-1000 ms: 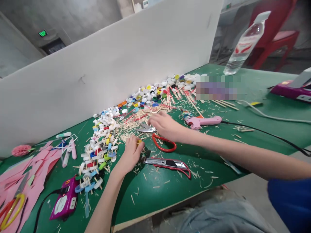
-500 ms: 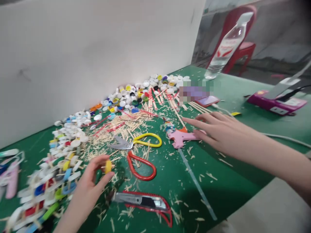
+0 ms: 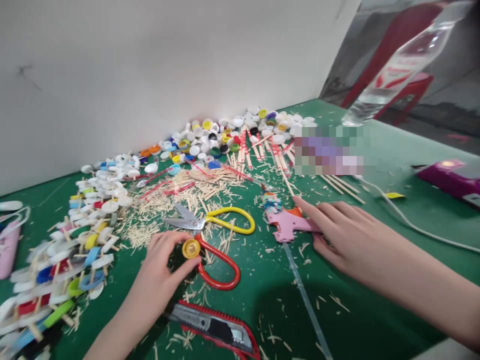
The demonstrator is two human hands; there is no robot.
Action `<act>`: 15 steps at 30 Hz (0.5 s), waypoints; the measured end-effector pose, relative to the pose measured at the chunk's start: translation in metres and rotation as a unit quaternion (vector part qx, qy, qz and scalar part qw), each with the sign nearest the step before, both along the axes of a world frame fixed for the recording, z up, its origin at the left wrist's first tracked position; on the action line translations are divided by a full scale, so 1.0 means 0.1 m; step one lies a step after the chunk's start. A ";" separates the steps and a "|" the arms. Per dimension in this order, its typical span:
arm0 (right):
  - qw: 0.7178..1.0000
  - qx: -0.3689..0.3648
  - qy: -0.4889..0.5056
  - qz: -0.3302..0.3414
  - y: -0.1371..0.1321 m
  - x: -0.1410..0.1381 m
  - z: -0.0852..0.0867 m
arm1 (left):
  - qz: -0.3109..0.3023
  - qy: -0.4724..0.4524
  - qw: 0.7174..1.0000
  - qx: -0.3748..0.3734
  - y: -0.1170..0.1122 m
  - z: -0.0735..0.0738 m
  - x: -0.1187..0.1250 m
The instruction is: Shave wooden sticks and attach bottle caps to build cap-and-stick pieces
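Observation:
My left hand [image 3: 159, 272] pinches a yellow bottle cap [image 3: 191, 248] between thumb and fingers, its hollow side facing up toward me. The cap is just in front of the scissors [image 3: 198, 225], which have one yellow and one red handle and lie with blades parted. My right hand [image 3: 339, 230] is around the handle of a pink glue gun [image 3: 287, 223], thumb below and index finger stretched above the orange trigger. The gun lies on the table, a long clear glue stick [image 3: 303, 285] coming out of its back. A red utility knife [image 3: 213, 322] lies nearest me.
Caps joined with sticks [image 3: 90, 240] spread along the left. Loose caps [image 3: 210, 140] pile against the white wall [image 3: 150, 65]; wood splinters [image 3: 168, 200] and red-marked sticks [image 3: 277, 155] lie before them. A water bottle [image 3: 397, 75], white cable [image 3: 397, 210] and purple power strip [image 3: 450, 180] are right.
My left hand has moved right toward the scissors and turned the yellow cap so its inside shows. My right hand has closed in around the glue gun's handle. The view has shifted.

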State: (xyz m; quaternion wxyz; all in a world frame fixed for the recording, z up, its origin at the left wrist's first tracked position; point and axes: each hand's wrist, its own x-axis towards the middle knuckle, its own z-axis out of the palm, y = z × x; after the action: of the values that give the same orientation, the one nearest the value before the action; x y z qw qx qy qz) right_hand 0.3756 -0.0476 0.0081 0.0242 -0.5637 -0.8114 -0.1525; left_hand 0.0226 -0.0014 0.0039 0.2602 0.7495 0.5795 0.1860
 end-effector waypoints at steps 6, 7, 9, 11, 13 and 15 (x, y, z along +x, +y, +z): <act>0.999 0.018 0.017 0.026 0.13 -0.03 -0.06 | -0.005 -0.034 0.999 -0.004 -0.01 0.00 0.00; 0.999 0.009 0.027 0.021 0.15 -0.03 -0.05 | 0.001 -0.042 0.999 -0.011 -0.02 0.00 0.00; 0.999 -0.015 0.051 0.013 0.19 -0.03 -0.04 | 0.016 -0.056 0.998 -0.024 -0.03 0.00 0.00; 0.997 -0.028 0.072 0.007 0.22 -0.02 -0.02 | 0.029 -0.069 0.997 -0.036 -0.04 -0.01 0.00; 0.996 -0.016 0.085 0.005 0.23 -0.03 0.01 | 0.032 -0.080 0.996 -0.040 -0.05 -0.01 0.01; 0.995 0.007 0.096 -0.001 0.23 -0.04 0.05 | 0.022 -0.085 0.995 -0.036 -0.05 0.00 0.03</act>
State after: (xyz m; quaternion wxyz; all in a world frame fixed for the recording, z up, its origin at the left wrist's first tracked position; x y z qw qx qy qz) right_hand 0.3713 -0.0250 0.0136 0.1053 -0.5760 -0.8040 -0.1033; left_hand 0.0253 -0.0068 0.0040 0.3312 0.7081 0.5781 0.2338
